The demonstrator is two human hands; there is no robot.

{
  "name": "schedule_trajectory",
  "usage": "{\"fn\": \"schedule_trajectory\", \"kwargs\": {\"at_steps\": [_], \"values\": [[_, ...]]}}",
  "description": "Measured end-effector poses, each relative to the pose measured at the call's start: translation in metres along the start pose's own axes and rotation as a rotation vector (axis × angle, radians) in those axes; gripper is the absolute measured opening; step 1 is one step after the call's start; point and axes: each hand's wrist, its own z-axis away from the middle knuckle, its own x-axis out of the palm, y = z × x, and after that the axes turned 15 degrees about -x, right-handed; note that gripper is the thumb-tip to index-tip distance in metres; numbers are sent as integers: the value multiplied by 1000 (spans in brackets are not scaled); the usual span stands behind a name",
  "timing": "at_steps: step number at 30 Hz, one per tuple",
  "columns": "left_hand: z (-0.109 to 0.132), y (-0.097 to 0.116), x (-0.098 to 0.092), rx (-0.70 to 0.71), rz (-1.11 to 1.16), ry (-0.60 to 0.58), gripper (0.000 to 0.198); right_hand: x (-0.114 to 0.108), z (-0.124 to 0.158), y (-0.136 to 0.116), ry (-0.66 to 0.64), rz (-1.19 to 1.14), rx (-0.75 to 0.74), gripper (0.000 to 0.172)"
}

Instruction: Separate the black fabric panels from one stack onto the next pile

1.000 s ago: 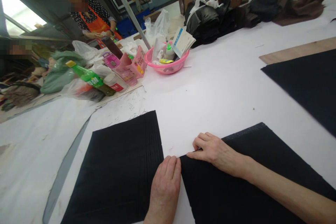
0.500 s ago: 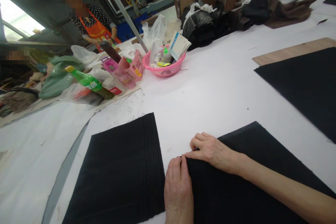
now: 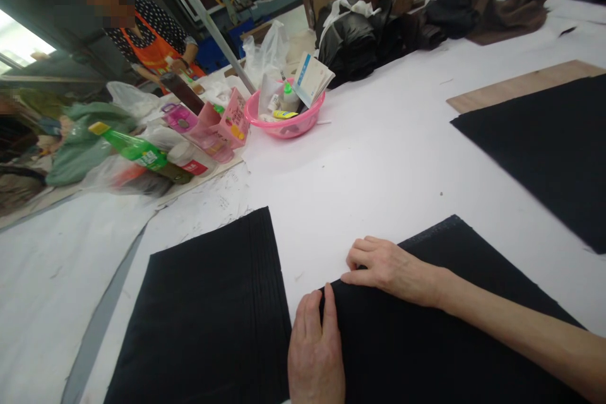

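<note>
A piece of black fabric [image 3: 426, 334] lies before me on the white table, its far edge running under both hands. My left hand [image 3: 316, 347] rests along its left corner, fingers stretched out, the index a little apart from the others; the thumb is hidden. Just to the right, my right hand [image 3: 386, 270] has its fingers curled over the far edge, with the thumb against the fabric. Left of my hands lies a stack of black fabric pieces [image 3: 203, 309], its layered edges showing on the right side.
More black fabric [image 3: 540, 145] lies on a brown board [image 3: 516, 88] at right. A pink basin [image 3: 284, 129] with bottles and a booklet stands beyond, near a green bottle [image 3: 137, 153]. Dark bundles [image 3: 350, 44] lie at the back. A person in an orange apron [image 3: 151, 50] stands far left.
My left index finger has parted from the other fingers, and the gap between my two hands is slightly wider. The view has shifted a little, moving the background leftward.
</note>
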Motion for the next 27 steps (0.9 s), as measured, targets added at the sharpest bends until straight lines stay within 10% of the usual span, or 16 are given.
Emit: {"fn": "schedule_trajectory", "kwargs": {"at_steps": [27], "values": [[-6,-4,-5,64,-33,-93,48,-4,9,5,-28,27,-29,18]]}}
